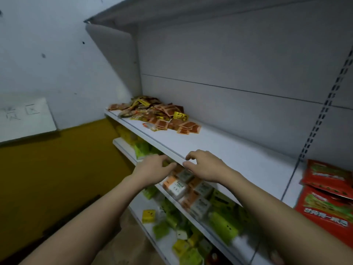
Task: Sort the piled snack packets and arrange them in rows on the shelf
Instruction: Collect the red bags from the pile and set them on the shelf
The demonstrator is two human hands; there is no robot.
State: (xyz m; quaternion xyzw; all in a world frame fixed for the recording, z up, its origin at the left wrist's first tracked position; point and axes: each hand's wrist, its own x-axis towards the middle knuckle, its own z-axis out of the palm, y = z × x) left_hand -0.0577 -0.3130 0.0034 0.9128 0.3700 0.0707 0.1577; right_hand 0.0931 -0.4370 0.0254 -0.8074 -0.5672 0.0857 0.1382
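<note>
While both hands' (154,167) (205,165) grips hang loose and empty, snack packets (158,115) pile on the shelf (219,148).

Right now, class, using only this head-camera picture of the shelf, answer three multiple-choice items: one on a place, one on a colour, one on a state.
1. Where is the pile of snack packets?
A. far left end of the shelf
B. on the floor
C. under the right hand

2. What colour are the large bags at the right edge?
A. blue
B. red
C. white

3. What are the left hand and right hand holding?
A. one packet each
B. a box together
C. nothing

Key: 1 A, the heap lies at the shelf's far left end; 2 B, the bags are red; 3 C, both hands hover at the shelf's front edge, fingers loosely curled, holding nothing.
</note>
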